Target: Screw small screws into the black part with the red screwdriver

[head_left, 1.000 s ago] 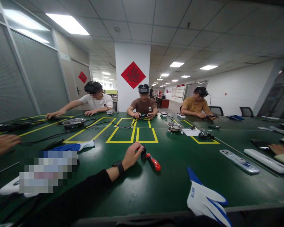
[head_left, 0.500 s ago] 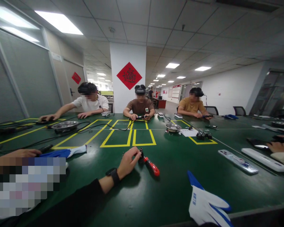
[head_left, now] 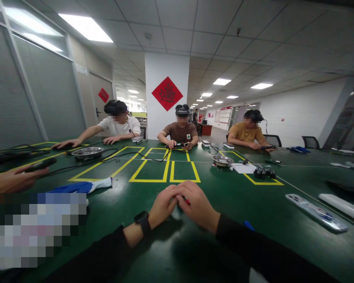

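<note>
A green tabletop [head_left: 238, 196] marked with yellow tape [head_left: 149, 181] is shown across the lower frame. At lower centre, the left hand [head_left: 162, 204] and right hand [head_left: 198, 202] are joined at curled fingers; whether anything is gripped cannot be told. There, a red object [head_left: 187, 201] is mostly hidden by the right hand.

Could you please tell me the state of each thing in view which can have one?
Left hand: fingers bent, grip unclear.
Right hand: fingers bent, grip unclear.
Red piece: mostly covered by the right hand.
Watch: strapped on.
Phone: lying flat.
Left-side glove: lying unworn.
Metal bowl: upright.
Ceiling lights: lit.
</note>
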Demonstrator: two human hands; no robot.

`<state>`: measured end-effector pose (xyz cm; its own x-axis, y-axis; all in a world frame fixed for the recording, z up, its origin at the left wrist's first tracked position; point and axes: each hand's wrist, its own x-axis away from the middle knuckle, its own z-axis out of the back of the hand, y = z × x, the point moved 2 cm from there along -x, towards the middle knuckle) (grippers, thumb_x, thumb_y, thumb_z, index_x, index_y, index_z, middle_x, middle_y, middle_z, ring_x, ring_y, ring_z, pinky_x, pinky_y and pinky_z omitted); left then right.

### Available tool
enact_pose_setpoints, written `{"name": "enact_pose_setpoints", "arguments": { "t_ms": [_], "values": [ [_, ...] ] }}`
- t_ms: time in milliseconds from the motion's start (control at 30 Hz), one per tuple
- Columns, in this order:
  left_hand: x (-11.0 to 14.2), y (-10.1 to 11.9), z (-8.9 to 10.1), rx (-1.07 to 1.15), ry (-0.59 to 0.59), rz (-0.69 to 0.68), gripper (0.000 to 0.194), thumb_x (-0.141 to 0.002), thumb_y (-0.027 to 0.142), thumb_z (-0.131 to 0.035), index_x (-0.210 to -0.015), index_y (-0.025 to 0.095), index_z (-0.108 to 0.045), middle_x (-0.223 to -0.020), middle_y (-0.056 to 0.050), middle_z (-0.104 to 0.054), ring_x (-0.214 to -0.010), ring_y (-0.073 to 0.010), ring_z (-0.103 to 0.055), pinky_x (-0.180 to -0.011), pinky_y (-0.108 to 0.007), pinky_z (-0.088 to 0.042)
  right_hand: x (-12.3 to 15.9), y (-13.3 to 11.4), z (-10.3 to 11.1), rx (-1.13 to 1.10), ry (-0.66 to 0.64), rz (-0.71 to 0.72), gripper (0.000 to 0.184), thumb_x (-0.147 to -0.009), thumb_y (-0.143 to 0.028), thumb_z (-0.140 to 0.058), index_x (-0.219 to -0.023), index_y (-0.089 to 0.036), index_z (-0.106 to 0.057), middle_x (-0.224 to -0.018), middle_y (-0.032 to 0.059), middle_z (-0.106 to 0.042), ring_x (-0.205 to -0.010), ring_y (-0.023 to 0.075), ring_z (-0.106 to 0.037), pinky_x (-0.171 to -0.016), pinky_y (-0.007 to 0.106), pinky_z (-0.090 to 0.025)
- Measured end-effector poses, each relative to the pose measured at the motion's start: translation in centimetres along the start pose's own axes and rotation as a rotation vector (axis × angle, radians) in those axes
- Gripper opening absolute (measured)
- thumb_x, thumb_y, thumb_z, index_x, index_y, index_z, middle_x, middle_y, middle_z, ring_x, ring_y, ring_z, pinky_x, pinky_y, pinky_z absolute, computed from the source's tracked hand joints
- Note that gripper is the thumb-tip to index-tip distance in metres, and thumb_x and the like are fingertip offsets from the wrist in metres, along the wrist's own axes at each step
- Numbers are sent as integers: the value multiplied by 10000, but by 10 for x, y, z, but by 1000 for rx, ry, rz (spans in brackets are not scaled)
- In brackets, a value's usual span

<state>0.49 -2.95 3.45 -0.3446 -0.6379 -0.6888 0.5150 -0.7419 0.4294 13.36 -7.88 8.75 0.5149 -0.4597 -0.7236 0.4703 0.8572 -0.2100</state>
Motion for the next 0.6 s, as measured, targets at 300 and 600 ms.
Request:
{"name": "enact_pose_setpoints", "arguments": {
  "t_ms": [300,600],
  "values": [
    [4,7,0,-5,-109,-103,229,-928,249,-350,-897,168,-562,-885,-58,-560,-853,-160,-509,-769,-288,-427,35,64,0,185,-129,170,249,-886,-181,-436,-1106,-200,-551,-959,69,-607,-872,172,-543,-764,302,-420],
    [2,11,-2,-58,-230,-154,257,-938,263,-320,-834,173,-538,-844,-41,-547,-804,-152,-486,-719,-268,-398,34,68,5,332,-158,267,160,-899,-224,-446,-975,-205,-585,-870,31,-615,-699,121,-515,-626,251,-344]
  ]
}}
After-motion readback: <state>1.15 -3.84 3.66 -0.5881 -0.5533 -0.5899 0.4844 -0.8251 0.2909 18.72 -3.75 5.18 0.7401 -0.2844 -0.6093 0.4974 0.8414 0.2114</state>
